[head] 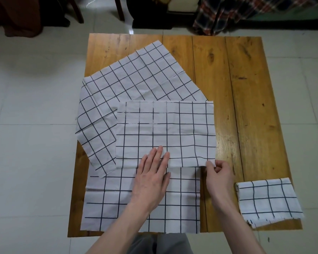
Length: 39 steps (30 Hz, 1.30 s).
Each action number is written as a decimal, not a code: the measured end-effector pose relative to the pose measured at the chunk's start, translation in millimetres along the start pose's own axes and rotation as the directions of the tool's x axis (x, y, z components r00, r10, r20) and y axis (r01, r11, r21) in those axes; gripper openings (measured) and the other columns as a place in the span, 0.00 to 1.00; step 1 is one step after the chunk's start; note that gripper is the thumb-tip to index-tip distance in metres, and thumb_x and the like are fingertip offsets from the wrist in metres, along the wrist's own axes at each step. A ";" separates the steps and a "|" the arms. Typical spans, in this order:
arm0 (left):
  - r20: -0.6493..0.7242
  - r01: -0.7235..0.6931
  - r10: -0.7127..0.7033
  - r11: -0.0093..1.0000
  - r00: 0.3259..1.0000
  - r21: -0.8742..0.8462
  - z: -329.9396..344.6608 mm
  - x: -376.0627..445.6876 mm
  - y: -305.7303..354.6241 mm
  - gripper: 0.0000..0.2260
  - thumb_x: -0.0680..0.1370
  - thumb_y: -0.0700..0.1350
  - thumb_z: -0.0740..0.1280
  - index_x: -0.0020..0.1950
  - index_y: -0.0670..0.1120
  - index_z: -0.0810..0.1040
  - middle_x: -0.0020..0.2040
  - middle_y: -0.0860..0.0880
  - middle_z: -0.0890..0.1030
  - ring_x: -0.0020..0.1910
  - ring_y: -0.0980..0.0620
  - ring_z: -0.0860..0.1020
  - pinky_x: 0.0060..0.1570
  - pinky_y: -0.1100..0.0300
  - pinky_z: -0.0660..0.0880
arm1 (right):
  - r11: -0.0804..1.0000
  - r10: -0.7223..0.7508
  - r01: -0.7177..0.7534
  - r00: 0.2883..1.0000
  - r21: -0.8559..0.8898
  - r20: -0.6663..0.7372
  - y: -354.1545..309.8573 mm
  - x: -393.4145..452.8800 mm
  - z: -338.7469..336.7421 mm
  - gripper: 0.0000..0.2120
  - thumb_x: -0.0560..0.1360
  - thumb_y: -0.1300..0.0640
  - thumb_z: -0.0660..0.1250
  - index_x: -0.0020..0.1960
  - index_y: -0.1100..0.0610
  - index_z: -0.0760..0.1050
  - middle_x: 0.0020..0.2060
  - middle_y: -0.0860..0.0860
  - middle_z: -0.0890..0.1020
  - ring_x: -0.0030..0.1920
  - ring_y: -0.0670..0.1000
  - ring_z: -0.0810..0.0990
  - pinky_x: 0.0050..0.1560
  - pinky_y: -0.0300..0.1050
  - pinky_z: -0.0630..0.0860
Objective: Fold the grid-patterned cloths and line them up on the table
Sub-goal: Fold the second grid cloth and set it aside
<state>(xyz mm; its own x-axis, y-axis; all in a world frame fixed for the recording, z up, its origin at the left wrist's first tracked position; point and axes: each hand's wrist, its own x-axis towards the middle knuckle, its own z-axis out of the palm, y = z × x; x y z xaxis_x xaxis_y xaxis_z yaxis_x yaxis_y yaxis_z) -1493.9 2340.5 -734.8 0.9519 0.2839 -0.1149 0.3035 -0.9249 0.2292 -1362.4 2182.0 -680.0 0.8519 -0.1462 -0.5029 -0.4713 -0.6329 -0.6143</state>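
Observation:
Several white cloths with a black grid lie on the wooden table (246, 107). The middle cloth (173, 129) lies flat in front of me. My left hand (151, 178) rests flat on its near edge, fingers straight. My right hand (218, 173) pinches that cloth's near right corner between thumb and fingers. Under my arms a second cloth (117, 204) is spread at the table's near edge. A third cloth (128, 83) lies at an angle at the far left, partly covered by the middle one. A folded cloth (268, 200) sits at the near right corner.
The table's right half and far edge show bare wood. Pale floor tiles (35, 143) surround the table. Chair legs (77, 10) and a plaid fabric (237, 11) are beyond the far edge.

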 end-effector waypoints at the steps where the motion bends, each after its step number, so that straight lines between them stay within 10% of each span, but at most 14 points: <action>1: -0.001 0.001 -0.001 1.000 1.000 0.001 -0.1 0.1 -0.5 0.28 0.85 0.55 0.54 0.85 0.48 0.58 0.86 0.46 0.54 0.85 0.46 0.51 0.81 0.46 0.52 | 1.000 -0.004 0.004 1.000 0.019 0.001 -0.2 -0.9 -0.1 0.11 0.83 0.49 0.65 0.61 0.53 0.72 0.46 0.51 0.79 0.47 0.52 0.79 0.52 0.56 0.78; 13: 0.025 -0.039 0.040 0.999 0.999 -0.035 -8.6 -0.2 -5.4 0.29 0.86 0.56 0.54 0.85 0.48 0.56 0.86 0.46 0.53 0.85 0.47 0.52 0.79 0.45 0.57 | 0.912 -0.336 0.340 0.940 0.231 -0.060 -51.4 -58.7 5.9 0.02 0.85 0.49 0.62 0.55 0.46 0.71 0.47 0.47 0.78 0.46 0.44 0.78 0.48 0.40 0.74; 19: -0.088 0.020 -0.033 0.990 0.996 -0.140 -26.5 -6.2 -13.5 0.29 0.87 0.57 0.52 0.85 0.43 0.56 0.85 0.47 0.56 0.84 0.49 0.53 0.82 0.49 0.54 | 0.750 -0.659 0.653 0.752 0.105 0.029 -63.4 -69.3 38.7 0.04 0.83 0.53 0.63 0.55 0.53 0.72 0.50 0.45 0.77 0.53 0.46 0.77 0.53 0.34 0.72; 25: -0.165 0.257 -0.323 0.909 0.932 -0.329 -42.5 -25.9 -46.7 0.21 0.85 0.51 0.59 0.77 0.45 0.71 0.73 0.48 0.74 0.74 0.50 0.70 0.72 0.48 0.71 | 0.636 -0.771 0.765 0.625 0.099 0.121 -72.4 -75.7 73.3 0.04 0.83 0.57 0.65 0.53 0.57 0.73 0.50 0.49 0.76 0.52 0.47 0.77 0.49 0.24 0.69; 39: -0.189 0.201 -0.315 0.867 0.930 -0.457 -42.7 -37.5 -85.0 0.21 0.85 0.48 0.60 0.77 0.45 0.69 0.69 0.49 0.77 0.70 0.53 0.73 0.72 0.56 0.71 | 0.480 -0.826 0.877 0.439 0.033 0.354 -49.1 -66.4 143.2 0.05 0.82 0.52 0.66 0.53 0.54 0.77 0.46 0.44 0.78 0.46 0.48 0.76 0.44 0.46 0.76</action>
<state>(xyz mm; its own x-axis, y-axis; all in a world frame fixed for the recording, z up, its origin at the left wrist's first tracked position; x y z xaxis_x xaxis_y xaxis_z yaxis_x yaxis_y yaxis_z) -1553.6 2419.3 -708.7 0.7977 0.6030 0.0033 0.4730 -0.6291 0.6168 -1428.5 2331.6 -703.5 0.6822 0.7277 0.0711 0.5127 -0.4068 -0.7561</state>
